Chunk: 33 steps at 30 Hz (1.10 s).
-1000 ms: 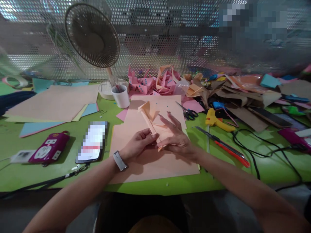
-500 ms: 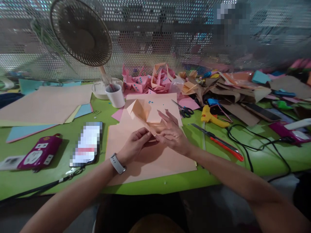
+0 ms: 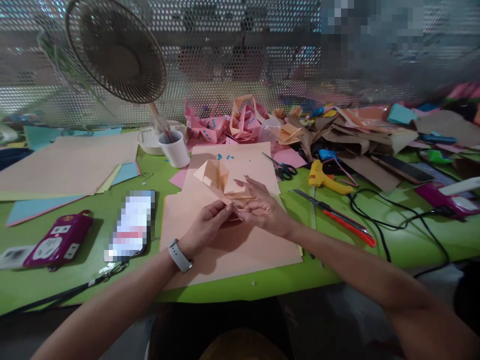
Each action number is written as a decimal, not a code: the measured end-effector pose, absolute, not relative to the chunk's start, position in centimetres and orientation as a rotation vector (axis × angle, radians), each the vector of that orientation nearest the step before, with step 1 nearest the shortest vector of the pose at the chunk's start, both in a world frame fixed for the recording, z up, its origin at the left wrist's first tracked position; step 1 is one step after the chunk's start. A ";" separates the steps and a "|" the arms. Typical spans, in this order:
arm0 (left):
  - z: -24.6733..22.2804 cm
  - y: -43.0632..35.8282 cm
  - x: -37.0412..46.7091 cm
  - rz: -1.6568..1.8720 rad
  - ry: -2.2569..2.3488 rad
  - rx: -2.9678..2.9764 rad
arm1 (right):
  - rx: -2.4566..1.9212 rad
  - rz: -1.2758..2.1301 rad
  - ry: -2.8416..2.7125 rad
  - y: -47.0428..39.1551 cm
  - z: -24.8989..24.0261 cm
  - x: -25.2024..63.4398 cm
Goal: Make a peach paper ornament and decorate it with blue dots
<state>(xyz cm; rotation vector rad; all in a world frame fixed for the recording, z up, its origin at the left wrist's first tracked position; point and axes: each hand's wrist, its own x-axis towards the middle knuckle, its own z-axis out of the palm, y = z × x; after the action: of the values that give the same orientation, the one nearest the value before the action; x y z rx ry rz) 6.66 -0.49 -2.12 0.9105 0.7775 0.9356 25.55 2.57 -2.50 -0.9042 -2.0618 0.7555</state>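
Labels on the purple device (image 3: 60, 239) are too small to read; the phone (image 3: 129, 225) screen is blurred. Left hand (image 3: 210, 222) and right hand (image 3: 268, 212) pinch the folded peach paper (image 3: 207, 172) near its lower end, over peach sheets (image 3: 232, 260) on the green bench (image 3: 210, 295). It leans farther left than a second ago.

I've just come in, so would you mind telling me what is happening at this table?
A person's left hand and right hand pinch the near end of a folded peach paper piece over peach sheets. Scissors lie partly on the sheets; a yellow glue gun and a red utility knife lie to the right.
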 end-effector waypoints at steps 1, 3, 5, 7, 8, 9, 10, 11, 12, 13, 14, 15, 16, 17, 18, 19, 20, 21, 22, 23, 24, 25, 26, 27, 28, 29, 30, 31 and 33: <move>-2.1 -0.5 6.7 0.932 0.778 0.907 | -0.905 0.758 -2.059 2.6 -2.5 25.5; -2.0 -0.5 6.7 0.929 0.774 0.900 | -0.911 0.763 -2.057 2.6 -2.4 25.6; -2.0 -0.4 6.7 0.927 0.771 0.898 | -0.920 0.770 -2.064 2.7 -2.4 25.6; -2.0 -0.4 6.7 0.929 0.772 0.905 | -0.922 0.785 -2.070 2.7 -2.5 25.6; -2.1 -0.4 6.7 0.929 0.771 0.910 | -0.924 0.794 -2.068 2.8 -2.5 25.6; -2.1 -0.4 6.7 0.929 0.769 0.916 | -0.925 0.803 -2.065 2.8 -2.5 25.6; -2.1 -0.4 6.7 0.929 0.766 0.921 | -0.925 0.812 -2.061 2.8 -2.5 25.6; -2.1 -0.4 6.7 0.929 0.762 0.925 | -0.924 0.819 -2.057 2.8 -2.5 25.6; -2.2 -0.4 6.7 0.927 0.758 0.928 | -0.925 0.826 -2.054 2.7 -2.6 25.6; -2.2 -0.4 6.7 0.928 0.756 0.930 | -0.926 0.831 -2.051 2.7 -2.6 25.6; -2.2 -0.4 6.7 0.928 0.754 0.930 | -0.925 0.836 -2.047 2.7 -2.6 25.6; -2.2 -0.4 6.7 0.928 0.752 0.930 | -0.925 0.844 -2.042 2.7 -2.6 25.6; -2.2 -0.4 6.7 0.927 0.749 0.929 | -0.925 0.850 -2.037 2.7 -2.6 25.6; -2.3 -0.4 6.7 0.927 0.747 0.928 | -0.924 0.856 -2.032 2.7 -2.6 25.6; -2.3 -0.4 6.6 0.925 0.747 0.928 | -0.925 0.863 -2.030 2.7 -2.5 25.6; -2.3 -0.4 6.6 0.922 0.748 0.929 | -0.925 0.872 -2.026 2.7 -2.5 25.6; -2.3 -0.4 6.6 0.920 0.752 0.929 | -0.926 0.881 -2.023 2.7 -2.5 25.6; -2.3 -0.4 6.6 0.919 0.755 0.930 | -0.927 0.890 -2.019 2.7 -2.5 25.6; -2.3 -0.4 6.6 0.918 0.758 0.932 | -0.928 0.899 -2.013 2.7 -2.5 25.6; -2.3 -0.4 6.6 0.919 0.761 0.932 | -0.929 0.908 -2.006 2.7 -2.5 25.6; -2.3 -0.4 6.6 0.919 0.763 0.932 | -0.927 0.917 -1.999 2.7 -2.5 25.6; -2.3 -0.5 6.6 0.919 0.764 0.933 | -0.923 0.925 -1.996 2.7 -2.5 25.6; -2.3 -0.5 6.6 0.920 0.765 0.934 | -0.921 0.932 -1.994 2.6 -2.5 25.6; -2.2 -0.5 6.6 0.920 0.764 0.935 | -0.919 0.939 -1.994 2.6 -2.5 25.6; -2.2 -0.5 6.7 0.921 0.763 0.937 | -0.917 0.945 -1.995 2.6 -2.5 25.6; -2.2 -0.5 6.7 0.921 0.760 0.939 | -0.917 0.951 -1.997 2.6 -2.5 25.6; -2.1 -0.5 6.7 0.921 0.758 0.940 | -0.919 0.954 -1.998 2.6 -2.4 25.6; -2.1 -0.5 6.7 0.922 0.758 0.940 | -0.923 0.956 -1.999 2.6 -2.4 25.6; -2.1 -0.5 6.7 0.921 0.758 0.936 | -0.928 0.953 -2.002 2.5 -2.4 25.6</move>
<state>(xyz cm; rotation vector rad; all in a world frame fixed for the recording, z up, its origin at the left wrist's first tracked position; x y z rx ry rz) 6.72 -0.47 -2.13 0.9365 0.7580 0.9213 25.63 2.55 -2.35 -0.9282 -2.0024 0.9533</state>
